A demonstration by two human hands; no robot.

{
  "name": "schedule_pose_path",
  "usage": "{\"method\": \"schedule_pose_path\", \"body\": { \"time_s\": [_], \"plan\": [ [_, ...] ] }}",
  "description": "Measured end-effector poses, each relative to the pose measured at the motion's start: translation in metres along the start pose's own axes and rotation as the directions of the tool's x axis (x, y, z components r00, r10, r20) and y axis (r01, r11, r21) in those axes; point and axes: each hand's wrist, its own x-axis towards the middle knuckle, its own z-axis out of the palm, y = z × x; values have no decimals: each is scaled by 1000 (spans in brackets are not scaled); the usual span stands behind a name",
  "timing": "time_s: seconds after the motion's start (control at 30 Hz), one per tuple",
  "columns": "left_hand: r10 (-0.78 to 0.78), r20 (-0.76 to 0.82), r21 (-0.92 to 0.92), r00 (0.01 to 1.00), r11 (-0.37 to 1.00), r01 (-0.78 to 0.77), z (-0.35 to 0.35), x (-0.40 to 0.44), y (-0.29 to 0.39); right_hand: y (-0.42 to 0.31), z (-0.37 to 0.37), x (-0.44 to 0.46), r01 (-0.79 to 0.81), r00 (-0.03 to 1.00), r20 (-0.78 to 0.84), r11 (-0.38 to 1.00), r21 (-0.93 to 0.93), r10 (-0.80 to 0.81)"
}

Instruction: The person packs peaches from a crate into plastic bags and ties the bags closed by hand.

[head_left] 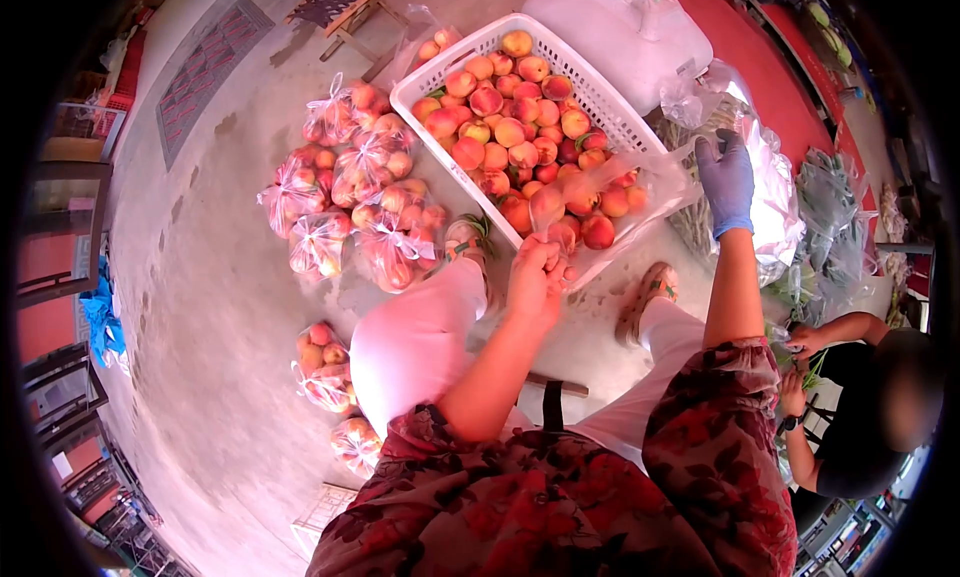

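Note:
My bare left hand (538, 279) is closed on the gathered edge of a clear plastic bag (655, 189), at the near corner of a white crate. The bag stretches to the right over the crate's corner, toward my right hand (728, 184) in a blue-purple glove. The glove's fingertips pinch the bag's far edge. Many red and yellow peaches (510, 132) fill the white crate (455, 185). A few peaches at the near right end show blurred through the film.
Several tied bags of peaches (365, 182) stand on the floor at left, with more bagged peaches (325, 367) by my knee. A large white sack (620, 42) stands behind the crate. Wrapped greens (830, 212) lie at right, near another person (860, 407) handling green stems.

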Motion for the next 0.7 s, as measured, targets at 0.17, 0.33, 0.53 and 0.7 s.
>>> {"method": "schedule_pose_path", "body": {
  "time_s": [0.17,0.33,0.53,0.7],
  "plan": [
    [-43,-50,-10,998,999,42,-1,10,13,-123,10,12,80,936,286,915,395,-205],
    [-113,-127,-42,985,993,109,-5,6,20,-173,173,-64,8,487,808,927,376,-332],
    [-133,-188,-122,973,986,111,-26,19,36,-192,233,-106,39,170,916,931,362,-363],
    [-137,-163,-85,977,989,124,-28,23,40,-162,212,-89,-703,350,900,562,435,-260]
  ]
}}
